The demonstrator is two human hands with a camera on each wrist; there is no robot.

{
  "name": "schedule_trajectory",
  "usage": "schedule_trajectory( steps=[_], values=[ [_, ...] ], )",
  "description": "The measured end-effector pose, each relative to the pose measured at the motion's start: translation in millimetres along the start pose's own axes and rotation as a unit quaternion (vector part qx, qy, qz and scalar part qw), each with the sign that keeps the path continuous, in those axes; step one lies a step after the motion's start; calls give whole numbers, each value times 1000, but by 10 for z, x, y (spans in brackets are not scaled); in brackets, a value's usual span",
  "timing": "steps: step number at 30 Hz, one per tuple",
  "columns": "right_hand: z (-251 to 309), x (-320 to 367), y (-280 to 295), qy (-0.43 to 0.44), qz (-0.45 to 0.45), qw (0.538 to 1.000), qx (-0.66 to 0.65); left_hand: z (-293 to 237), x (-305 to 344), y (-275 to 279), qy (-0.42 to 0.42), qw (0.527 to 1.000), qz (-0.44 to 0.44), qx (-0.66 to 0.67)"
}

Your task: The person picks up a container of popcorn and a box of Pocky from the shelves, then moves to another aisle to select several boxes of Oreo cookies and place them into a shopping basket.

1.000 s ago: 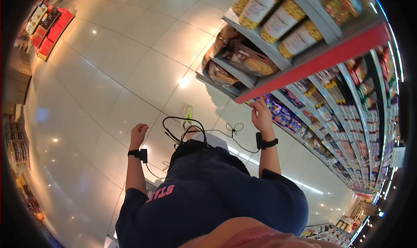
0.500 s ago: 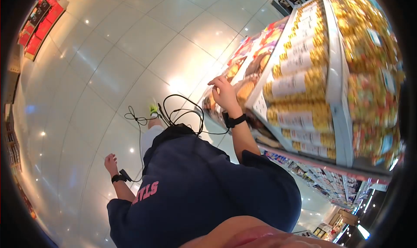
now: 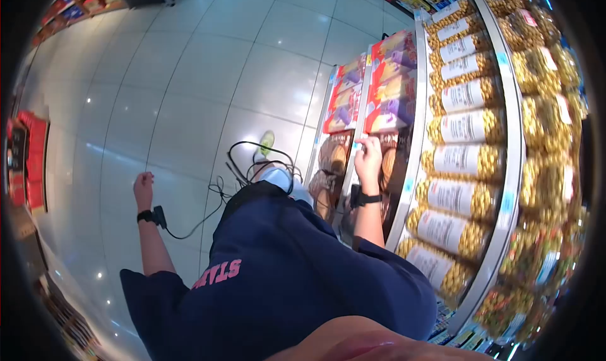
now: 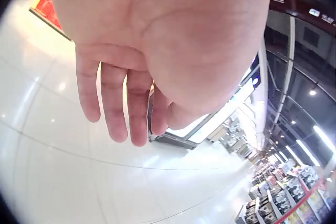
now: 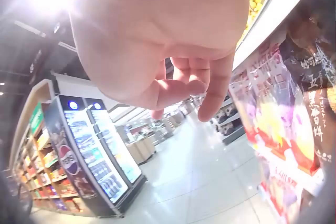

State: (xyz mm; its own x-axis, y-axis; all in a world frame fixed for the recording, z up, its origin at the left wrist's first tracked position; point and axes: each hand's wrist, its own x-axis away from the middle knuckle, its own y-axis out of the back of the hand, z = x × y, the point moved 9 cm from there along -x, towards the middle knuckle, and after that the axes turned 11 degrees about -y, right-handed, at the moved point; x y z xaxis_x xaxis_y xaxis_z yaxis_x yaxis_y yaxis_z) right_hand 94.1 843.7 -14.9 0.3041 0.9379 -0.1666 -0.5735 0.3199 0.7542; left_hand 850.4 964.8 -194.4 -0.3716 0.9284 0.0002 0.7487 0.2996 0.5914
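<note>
Partly behind right hand (image 3: 368, 164), brown packets (image 3: 389, 161)

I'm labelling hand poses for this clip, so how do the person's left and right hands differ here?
Place: the left hand hangs over the tiled floor, while the right hand is beside the shelving, near brown packs.
Fingers: the left hand's are loosely extended, with gaps between some; the right hand's are mostly bent in.
Shared: both hands hold nothing, and each wrist wears a black strap.
</note>
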Motion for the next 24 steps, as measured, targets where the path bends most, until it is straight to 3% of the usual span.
schedule_trajectory(
  steps=[3, 7, 8, 11, 13, 15, 18, 22, 24],
  values=[
    [-468, -778, -290, -20, -29, 999, 38, -882, -1443, -479, -30, 998, 23, -54],
    [-659, -1975, -631, -51, -20, 996, 76, -1192, -2712, -1336, -49, 997, 49, -17],
    [-649, -2313, -689, -94, -1, 994, 62, -1263, -2911, -1573, -24, 999, 45, 10],
    [-189, -3371, -713, -34, -21, 998, 53, -1558, -3581, -2157, 18, 997, 62, 47],
    [6, -4103, -719, -53, -7, 998, 37, -1714, -4078, -2496, 52, 994, 45, 80],
    [-20, -4752, -847, -72, -1, 997, 17, -1777, -4609, -2860, 52, 994, 54, 81],
    [-177, -5592, -975, -25, -64, 997, 39, -1847, -5603, -3535, 54, 992, 71, 85],
    [-550, -6359, -1105, -84, -98, 989, 76, -2383, -7338, -4631, 29, 991, 107, 79],
    [-615, -6660, -1075, -107, -124, 981, 105, -2998, -8326, -5281, -25, 985, 161, 56]
  ],
)
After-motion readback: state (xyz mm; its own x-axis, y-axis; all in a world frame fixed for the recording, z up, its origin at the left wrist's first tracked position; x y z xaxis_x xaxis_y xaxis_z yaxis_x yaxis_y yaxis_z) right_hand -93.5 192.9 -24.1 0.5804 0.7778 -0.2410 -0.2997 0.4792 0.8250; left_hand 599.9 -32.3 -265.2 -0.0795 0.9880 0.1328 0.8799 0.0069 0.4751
